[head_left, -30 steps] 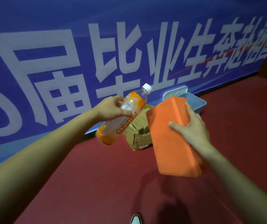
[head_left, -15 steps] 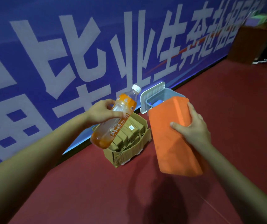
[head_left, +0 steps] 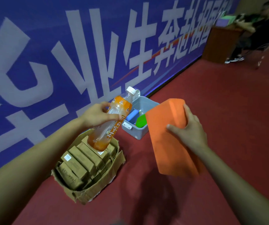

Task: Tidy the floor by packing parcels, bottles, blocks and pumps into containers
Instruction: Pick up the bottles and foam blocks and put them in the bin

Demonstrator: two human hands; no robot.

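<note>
— Head view: which step was it?
— Carrying. The left hand gripped an orange drink bottle over the cardboard box. The right hand clasped an orange foam block, aloft near the grey bin.
— And next?
— Probably lowering both into the bin.

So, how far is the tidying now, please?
Done: parcels fill the box, and a blue item and a green item lie in the bin. In hand: the left hand holds a bottle and the right hand a block, both in the air. Left: to put these two into containers.
</note>
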